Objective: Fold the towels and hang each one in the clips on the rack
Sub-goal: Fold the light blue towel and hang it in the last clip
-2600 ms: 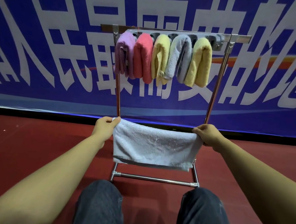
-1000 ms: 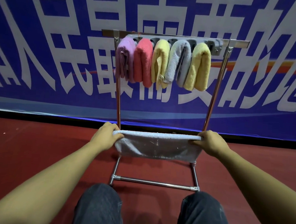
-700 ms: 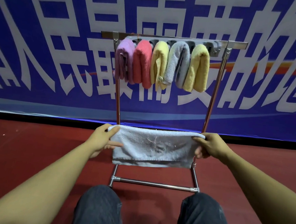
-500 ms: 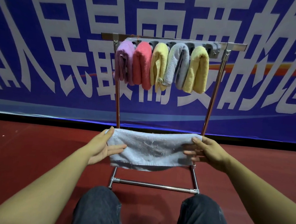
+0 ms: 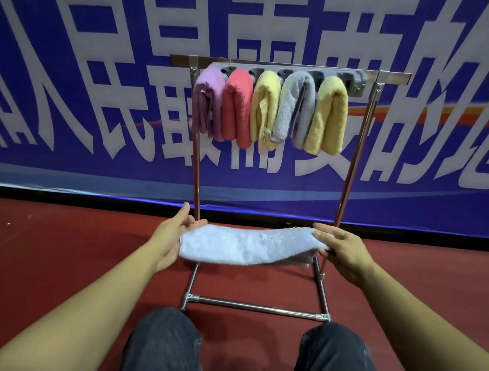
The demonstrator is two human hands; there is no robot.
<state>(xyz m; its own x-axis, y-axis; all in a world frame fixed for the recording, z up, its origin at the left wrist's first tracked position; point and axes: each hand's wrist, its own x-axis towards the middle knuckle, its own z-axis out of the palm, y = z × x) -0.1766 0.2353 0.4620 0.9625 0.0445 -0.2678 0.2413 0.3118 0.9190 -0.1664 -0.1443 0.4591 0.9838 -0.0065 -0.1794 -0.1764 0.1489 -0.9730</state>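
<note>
A light blue towel (image 5: pixel 248 245), folded into a long narrow band, stretches flat between my hands in front of the rack's lower part. My left hand (image 5: pixel 171 238) holds its left end, thumb on top and fingers underneath. My right hand (image 5: pixel 345 254) pinches its right end, fingers on top. Behind stands the metal rack (image 5: pixel 354 164) with a grey clip bar (image 5: pixel 357 81) along its top rail. In the clips hang a purple towel (image 5: pixel 207 101), a pink towel (image 5: pixel 237 106), a yellow towel (image 5: pixel 264 108), a grey towel (image 5: pixel 296 108) and another yellow towel (image 5: pixel 327 116). The rightmost clip holds nothing.
The rack's base tube (image 5: pixel 258 307) lies on the red floor (image 5: pixel 59 245) just past my knees (image 5: pixel 165 345). A blue banner (image 5: pixel 70 86) with large white characters covers the wall behind the rack.
The towel hung down as a wider sheet between my fists; it has been folded over into a narrower, flatter band. Both hands shifted their hold to its ends.
</note>
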